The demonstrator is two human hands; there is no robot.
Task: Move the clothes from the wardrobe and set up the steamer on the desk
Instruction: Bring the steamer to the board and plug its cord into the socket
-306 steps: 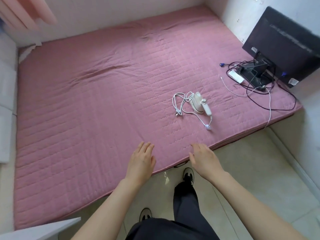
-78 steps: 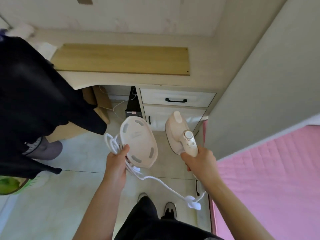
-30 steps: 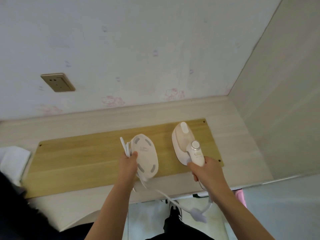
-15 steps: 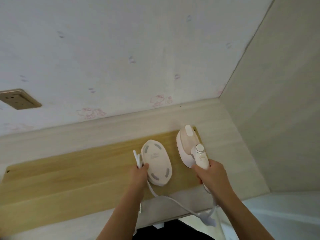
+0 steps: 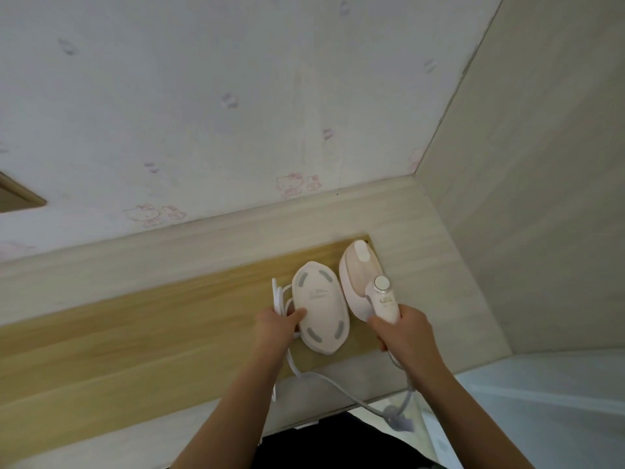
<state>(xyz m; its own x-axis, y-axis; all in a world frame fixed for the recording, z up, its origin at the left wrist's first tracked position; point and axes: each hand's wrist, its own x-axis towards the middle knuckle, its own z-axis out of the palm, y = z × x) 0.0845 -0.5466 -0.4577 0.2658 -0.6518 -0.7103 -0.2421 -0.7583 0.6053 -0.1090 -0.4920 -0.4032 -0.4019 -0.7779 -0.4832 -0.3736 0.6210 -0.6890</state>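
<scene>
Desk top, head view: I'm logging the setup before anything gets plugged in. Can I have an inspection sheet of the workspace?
Surface: pale desk with a wooden board on it.
Job's things: steamer and white oval piece, both over the board's right end; clothes not seen.
Clutter: nothing seen.
Hands: left hand grips the oval piece and coiled cord; right hand grips the steamer's handle.
Cables: white cord droops past the desk's front edge.
Surroundings: patterned wall behind, socket at far left, plain panel on the right.
</scene>
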